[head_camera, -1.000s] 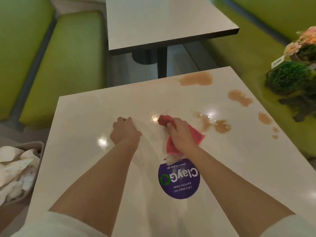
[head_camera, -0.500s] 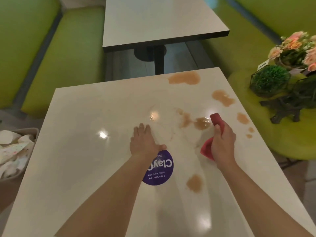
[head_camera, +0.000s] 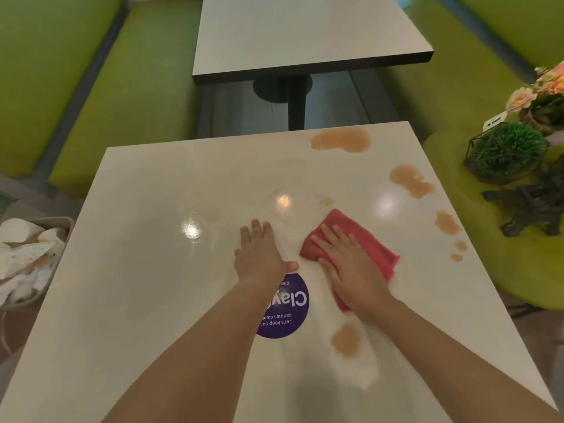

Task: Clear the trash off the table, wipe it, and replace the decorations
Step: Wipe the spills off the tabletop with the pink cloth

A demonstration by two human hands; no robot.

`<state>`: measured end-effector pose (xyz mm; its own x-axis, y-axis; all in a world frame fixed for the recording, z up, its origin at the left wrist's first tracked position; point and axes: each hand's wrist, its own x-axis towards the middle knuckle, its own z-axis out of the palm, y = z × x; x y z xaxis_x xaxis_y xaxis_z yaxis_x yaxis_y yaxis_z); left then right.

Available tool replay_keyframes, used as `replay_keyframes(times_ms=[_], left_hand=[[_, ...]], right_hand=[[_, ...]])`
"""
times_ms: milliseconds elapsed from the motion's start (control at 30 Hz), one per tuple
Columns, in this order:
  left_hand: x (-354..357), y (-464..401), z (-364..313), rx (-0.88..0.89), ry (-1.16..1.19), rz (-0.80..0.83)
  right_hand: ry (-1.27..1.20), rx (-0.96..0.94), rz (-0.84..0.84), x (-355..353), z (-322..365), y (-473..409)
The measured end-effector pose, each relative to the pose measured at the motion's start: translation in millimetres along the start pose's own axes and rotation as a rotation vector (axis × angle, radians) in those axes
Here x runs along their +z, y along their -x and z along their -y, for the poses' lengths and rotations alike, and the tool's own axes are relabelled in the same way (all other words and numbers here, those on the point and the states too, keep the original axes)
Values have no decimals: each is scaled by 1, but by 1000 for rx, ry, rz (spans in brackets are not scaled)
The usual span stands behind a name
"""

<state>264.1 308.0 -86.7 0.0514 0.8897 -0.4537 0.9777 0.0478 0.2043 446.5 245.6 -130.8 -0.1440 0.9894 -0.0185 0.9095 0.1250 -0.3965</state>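
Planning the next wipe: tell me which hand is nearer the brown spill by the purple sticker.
Right. The right hand, flat on the red cloth, lies just beyond the spill. The left hand rests on the table across the sticker, farther away.

The bench has a smooth, glossy pale top that mirrors ceiling lights, with wet brown spills on it. The red cloth looks soft and matt. Crumpled paper fills a basket, and the green seats look smooth and matt.
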Motion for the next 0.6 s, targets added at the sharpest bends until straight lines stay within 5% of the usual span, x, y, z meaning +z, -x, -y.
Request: replay_keyframes(times_ms=[200, 400, 600], left_hand=[[1, 0, 1, -2, 15, -22], [1, 1, 2, -4, 47, -23], [3, 1, 5, -3, 87, -47]], right_hand=[[35, 268, -52, -14, -19, -81], [-2, -89, 81, -7, 6, -48], [46, 217, -52, -11, -14, -99]])
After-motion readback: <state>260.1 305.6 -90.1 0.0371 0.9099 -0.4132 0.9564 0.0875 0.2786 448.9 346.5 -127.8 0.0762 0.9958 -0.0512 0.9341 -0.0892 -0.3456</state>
